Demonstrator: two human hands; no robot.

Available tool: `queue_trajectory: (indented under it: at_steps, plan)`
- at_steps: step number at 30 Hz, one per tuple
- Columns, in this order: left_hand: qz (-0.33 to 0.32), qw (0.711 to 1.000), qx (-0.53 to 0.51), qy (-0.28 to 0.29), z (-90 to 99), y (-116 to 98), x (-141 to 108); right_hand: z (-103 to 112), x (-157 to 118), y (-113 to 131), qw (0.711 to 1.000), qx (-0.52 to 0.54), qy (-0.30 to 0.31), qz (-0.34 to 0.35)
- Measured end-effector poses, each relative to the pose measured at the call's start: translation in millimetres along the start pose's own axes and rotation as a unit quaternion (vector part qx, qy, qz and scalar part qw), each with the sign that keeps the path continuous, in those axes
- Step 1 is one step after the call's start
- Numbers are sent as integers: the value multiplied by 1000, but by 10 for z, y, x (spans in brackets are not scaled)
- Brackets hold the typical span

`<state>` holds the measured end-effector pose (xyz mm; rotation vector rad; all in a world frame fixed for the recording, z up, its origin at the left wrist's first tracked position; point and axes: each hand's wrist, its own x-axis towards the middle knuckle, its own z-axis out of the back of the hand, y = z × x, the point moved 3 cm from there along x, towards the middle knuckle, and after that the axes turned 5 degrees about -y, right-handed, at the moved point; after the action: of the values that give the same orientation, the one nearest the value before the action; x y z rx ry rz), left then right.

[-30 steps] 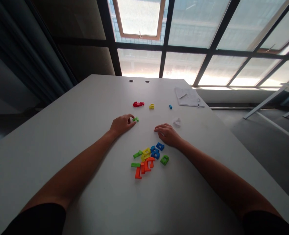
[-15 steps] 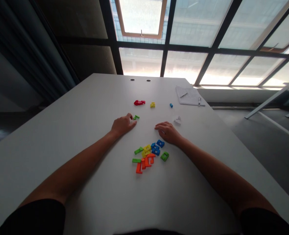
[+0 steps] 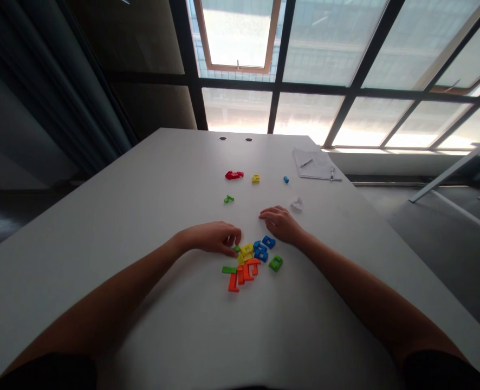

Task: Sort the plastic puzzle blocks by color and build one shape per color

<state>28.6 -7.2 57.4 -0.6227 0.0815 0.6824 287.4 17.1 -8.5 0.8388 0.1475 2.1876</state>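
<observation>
in the head view, reaches with the left hand to the edge of a loose pile on a smooth white surface, curling thumb and fingers about a partly hidden green plastic piece; cannot tell whether clamped on it or only touching. lays the right hand just beyond the pile, with fingers loosely extended, a little apart and holding nothing.

could nudge the yellow plastic blocks, being so close to the left fingertips, and likely shift the crowded orange hooked plastic pieces too. might pinch only a corner of the green piece, small and half covered, and let it slip. could knock the blue square plastic blocks with the right wrist if drawn back low.

offers no visible brand or label on any block. shows only faint marks on the white paper sheets farther off, too small to read.
</observation>
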Motion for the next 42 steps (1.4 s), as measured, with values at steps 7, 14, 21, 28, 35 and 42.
queue_trajectory:
  at_steps: [7, 14, 21, 28, 35, 42]
  plan:
    - [22, 968, 83, -236, 40, 478, 92, -12, -9, -15, 1000, 2, -3, 6]
    - [56, 934, 80, -342, 21, 573, 77, -13, -9, -15, 1000, 4, -5, 10]
    - [31, 928, 127, -348, -79, 463, 163, -11, -10, -13, 1000, 5, -6, 8]
    - [64, 927, 132, -346, 14, 675, 155, -4, -9, -2, 1000, 3, 0, 6]
    - [51, 919, 146, -364, 64, 774, 253, -13, -12, -26, 1000, 6, -8, 12]
    - [50, 891, 177, -416, 58, 864, 315, -16, -14, -39, 1000, 7, -8, 15]
